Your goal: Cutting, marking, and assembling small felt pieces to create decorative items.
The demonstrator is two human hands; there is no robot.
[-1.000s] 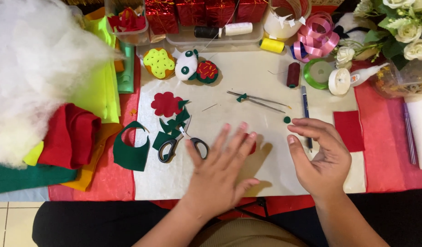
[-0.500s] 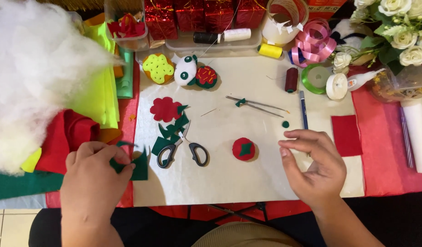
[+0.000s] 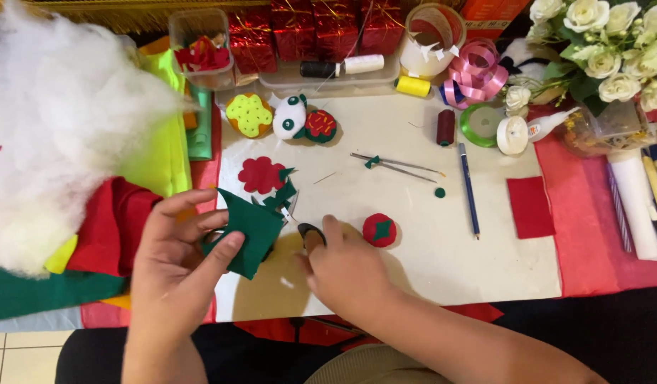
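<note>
My left hand (image 3: 175,259) holds a piece of dark green felt (image 3: 250,227) up above the white work sheet (image 3: 442,263). My right hand (image 3: 342,270) has reached across to the black-handled scissors (image 3: 310,231) lying beside the felt, and its fingers are on the handles; whether they grip them is unclear. A small round red felt piece with a green star on top (image 3: 379,229) sits just right of my right hand. A red felt flower shape (image 3: 261,174) with green leaves lies beyond the held felt.
White stuffing (image 3: 58,128) and stacked red, yellow and green felt (image 3: 108,220) fill the left. Finished felt toys (image 3: 285,119), thread spools (image 3: 446,126), tweezers (image 3: 396,165), a blue pen (image 3: 469,188), a red felt rectangle (image 3: 530,206), ribbon rolls, glue and white flowers lie at the back and right.
My left hand has lifted the green felt off the left edge and brought it inward. My right hand has moved left from beside the pen to the scissors.
</note>
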